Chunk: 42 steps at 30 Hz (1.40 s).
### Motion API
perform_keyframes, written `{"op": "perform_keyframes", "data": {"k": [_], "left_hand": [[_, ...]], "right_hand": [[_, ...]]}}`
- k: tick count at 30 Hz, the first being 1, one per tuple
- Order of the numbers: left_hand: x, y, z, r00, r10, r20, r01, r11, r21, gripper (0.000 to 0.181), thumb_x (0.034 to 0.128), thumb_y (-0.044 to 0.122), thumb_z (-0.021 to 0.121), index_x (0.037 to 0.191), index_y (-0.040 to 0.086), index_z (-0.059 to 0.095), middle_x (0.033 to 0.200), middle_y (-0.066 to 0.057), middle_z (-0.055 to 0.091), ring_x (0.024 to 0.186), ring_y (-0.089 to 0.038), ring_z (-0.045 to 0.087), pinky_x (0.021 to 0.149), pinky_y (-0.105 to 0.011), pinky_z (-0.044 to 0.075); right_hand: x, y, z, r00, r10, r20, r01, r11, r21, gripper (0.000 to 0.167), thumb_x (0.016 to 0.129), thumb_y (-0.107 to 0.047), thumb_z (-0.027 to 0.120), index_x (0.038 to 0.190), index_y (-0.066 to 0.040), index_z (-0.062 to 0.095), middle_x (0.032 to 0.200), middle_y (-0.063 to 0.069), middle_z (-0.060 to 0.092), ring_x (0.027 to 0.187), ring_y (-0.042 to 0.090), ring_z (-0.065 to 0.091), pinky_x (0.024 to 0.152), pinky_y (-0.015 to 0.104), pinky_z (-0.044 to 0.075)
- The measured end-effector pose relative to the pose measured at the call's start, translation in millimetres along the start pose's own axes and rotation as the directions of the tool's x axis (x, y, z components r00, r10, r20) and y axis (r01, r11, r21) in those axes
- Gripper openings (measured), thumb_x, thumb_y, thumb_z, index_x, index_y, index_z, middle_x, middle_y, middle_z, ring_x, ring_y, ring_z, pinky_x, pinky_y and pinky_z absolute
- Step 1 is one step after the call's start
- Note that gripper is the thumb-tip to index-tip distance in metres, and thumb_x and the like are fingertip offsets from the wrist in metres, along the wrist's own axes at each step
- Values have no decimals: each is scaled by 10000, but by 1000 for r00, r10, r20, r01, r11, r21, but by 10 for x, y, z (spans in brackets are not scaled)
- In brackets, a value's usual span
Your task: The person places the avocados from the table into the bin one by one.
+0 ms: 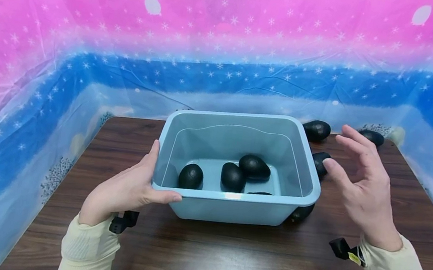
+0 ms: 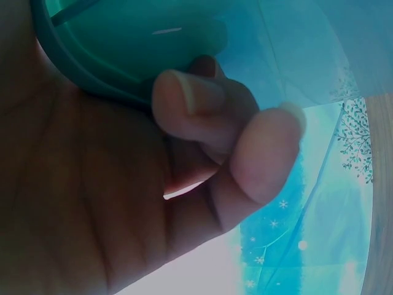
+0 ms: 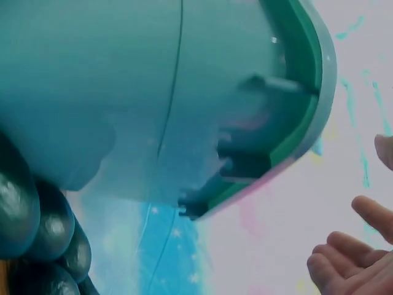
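A pale blue tub with round corners holds black avocados near the far edge of the desk. The left hand grips its left corner; the empty right hand is spread.

Bin is pale blue plastic, rounded rim, mouth up, with three black egg-shaped avocados plainly visible on its floor (two together, one apart at left), a fourth's sliver behind the front rim, and four more outside right, one farther off.
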State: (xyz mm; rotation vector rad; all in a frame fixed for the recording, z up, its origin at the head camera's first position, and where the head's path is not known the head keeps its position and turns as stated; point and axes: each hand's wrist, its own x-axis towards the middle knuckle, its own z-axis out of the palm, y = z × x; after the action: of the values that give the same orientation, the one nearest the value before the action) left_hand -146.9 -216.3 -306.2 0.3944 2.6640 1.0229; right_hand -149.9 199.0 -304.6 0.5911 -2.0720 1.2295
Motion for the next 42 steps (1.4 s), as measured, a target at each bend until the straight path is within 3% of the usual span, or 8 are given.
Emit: {"op": "perform_keyframes", "data": {"k": [6,10,15,21,25,28,33,42], "left_hand": [[0,2,-2,1000,3,-3,-3,1000,5,1315,742,616,751,1515,215,-235,1603,-70,47,1389,-238,287,1035,-510,343],[2,3,-1,1000,-1,-1,1,1000,13,1314,742,623,746,1512,216,-238,1606,-72,30,1396,-244,277,1036,-512,341],[1,2,2,1000,-4,-2,4,1000,15,1318,742,622,747,1513,207,-238,1605,-77,41,1390,-247,289,1035,-512,343],[9,-7,6,1000,6,-2,-6,1000,23,1312,752,615,743,1515,190,-236,1606,-92,31,1392,-262,285,1036,-520,339],[12,-10,7,1000,12,-4,-12,1000,19,1309,754,607,746,1519,181,-228,1602,-95,54,1382,-262,303,1031,-520,344],[12,-7,6,1000,22,-7,-22,1000,6,1309,748,598,758,1526,186,-210,1590,-85,102,1363,-246,332,1026,-506,351],[14,-10,10,999,48,-12,-48,999,-5,1298,750,575,770,1533,183,-188,1571,-85,156,1346,-242,357,1017,-496,356],[18,-24,12,999,42,-12,-42,999,-4,1302,749,578,768,1530,190,-198,1586,-83,115,1362,-245,334,1027,-505,349]], "right_hand": [[-19,390,-105,987,156,37,-152,984,-94,500,914,-57,669,1391,-111,532,1446,53,446,1305,117,421,1013,187,356],[-31,526,-155,948,297,112,-273,944,-187,521,953,-227,644,1443,-184,472,1471,44,409,1286,221,431,982,297,375],[-21,638,-167,872,430,234,-367,891,-267,606,962,-410,589,1468,-126,412,1469,154,363,1303,385,376,949,582,358],[-55,818,-111,750,519,411,-388,848,-361,688,979,-487,510,1459,-16,363,1416,250,376,1224,449,446,919,593,405],[-90,928,-36,664,527,531,-380,849,-367,602,1019,-362,493,1439,47,356,1366,284,382,1193,445,470,909,572,427],[-129,990,24,618,524,586,-383,852,-358,559,1012,-266,517,1415,89,360,1311,289,390,1156,432,496,884,542,451],[-186,1054,82,606,509,612,-365,861,-355,510,979,-263,567,1358,56,442,1266,243,449,1118,382,502,864,525,445],[-233,1058,137,643,349,682,-273,936,-222,387,990,-309,565,1324,-117,521,1229,80,582,1090,219,526,879,457,434]]}}
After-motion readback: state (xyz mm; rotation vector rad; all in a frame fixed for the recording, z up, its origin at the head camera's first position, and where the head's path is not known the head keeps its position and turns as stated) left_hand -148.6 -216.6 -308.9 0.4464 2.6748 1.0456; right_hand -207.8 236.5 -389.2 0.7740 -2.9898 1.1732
